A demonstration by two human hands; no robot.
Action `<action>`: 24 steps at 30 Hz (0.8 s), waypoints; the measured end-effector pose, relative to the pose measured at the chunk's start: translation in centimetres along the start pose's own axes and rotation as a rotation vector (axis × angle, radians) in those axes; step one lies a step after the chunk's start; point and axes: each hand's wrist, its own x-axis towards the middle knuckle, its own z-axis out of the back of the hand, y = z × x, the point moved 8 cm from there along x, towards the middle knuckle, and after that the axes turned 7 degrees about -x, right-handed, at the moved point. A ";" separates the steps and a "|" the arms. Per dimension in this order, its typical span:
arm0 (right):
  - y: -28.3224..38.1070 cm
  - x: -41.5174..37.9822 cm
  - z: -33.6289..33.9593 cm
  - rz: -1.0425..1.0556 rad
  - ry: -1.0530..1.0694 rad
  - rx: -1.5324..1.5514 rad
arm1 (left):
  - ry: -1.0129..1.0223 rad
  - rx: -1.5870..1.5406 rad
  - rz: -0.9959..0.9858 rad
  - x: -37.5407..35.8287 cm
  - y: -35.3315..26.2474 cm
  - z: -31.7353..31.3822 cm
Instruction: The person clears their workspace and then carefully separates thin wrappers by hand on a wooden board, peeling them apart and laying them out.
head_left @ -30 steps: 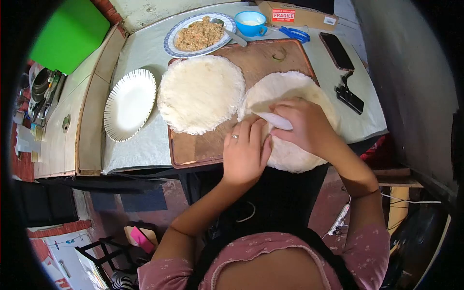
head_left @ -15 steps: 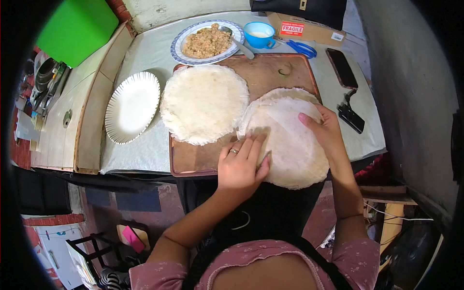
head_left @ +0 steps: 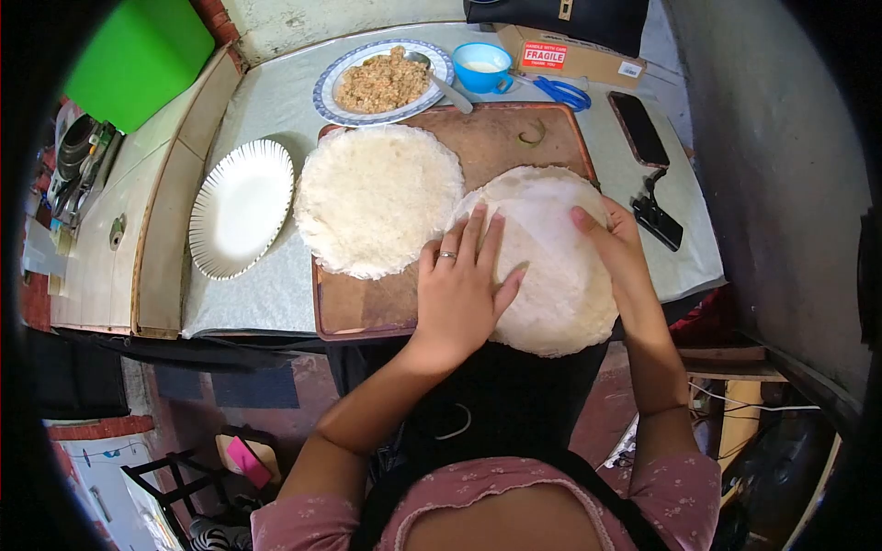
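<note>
A stack of thin, round spring roll wrappers [head_left: 551, 312] lies on the right part of a brown wooden board [head_left: 367, 308], overhanging its front edge. My left hand [head_left: 462, 285] rests on the stack's left side with fingers spread, a ring on one finger. At the right edge, my right hand [head_left: 614, 239] pinches the wrappers, thumb on top and the other fingers mostly hidden below. Another round wrapper [head_left: 378, 197] lies flat on the board's left side. Behind the board is a blue-rimmed plate [head_left: 326, 106] of minced filling [head_left: 381, 83] with a spoon [head_left: 450, 92] in it.
A white fluted oval dish [head_left: 241, 209] stands left of the board. At the back are a blue cup [head_left: 481, 72], blue-handled scissors [head_left: 562, 92] and a cardboard box [head_left: 588, 66]. A phone [head_left: 639, 129] and a small black device [head_left: 658, 225] lie at the right.
My left hand has moved up and its fingers have flattened and spread on the wrappers. The top wrapper now lies more evenly over the stack. My right hand stays at the right edge.
</note>
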 end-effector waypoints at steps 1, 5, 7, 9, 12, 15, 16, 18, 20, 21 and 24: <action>0.1 0.0 0.0 -0.016 0.004 0.029 | -0.009 0.008 -0.001 0.0 0.0 0.1; 0.2 0.0 -0.2 -0.041 0.015 0.157 | -0.014 0.043 0.013 0.0 0.1 0.4; 0.3 -0.1 -0.2 -0.032 0.013 0.181 | -0.012 0.039 0.020 0.3 0.2 0.4; 0.3 -0.2 -0.1 -0.016 0.006 0.186 | -0.017 0.017 0.022 0.5 0.5 0.6; 0.1 -0.2 0.6 0.008 -0.029 0.196 | -0.011 0.054 0.018 0.7 0.4 0.5; -0.1 -0.3 1.3 0.003 -0.079 0.276 | -0.050 0.072 0.007 0.5 0.4 0.4; -0.2 -0.3 1.6 -0.005 -0.083 0.307 | -0.051 0.079 0.005 0.5 0.4 0.4; -0.2 -0.1 2.3 -0.007 -0.097 0.341 | -0.055 0.093 -0.001 0.6 0.3 0.4; -0.3 0.1 3.2 -0.002 -0.119 0.353 | -0.058 0.099 0.001 0.6 0.2 0.4; -0.4 0.1 3.9 -0.001 -0.135 0.350 | -0.058 0.101 0.002 0.5 0.2 0.4; -0.5 0.0 5.9 0.005 -0.197 0.343 | -0.040 0.113 0.016 0.5 0.3 0.2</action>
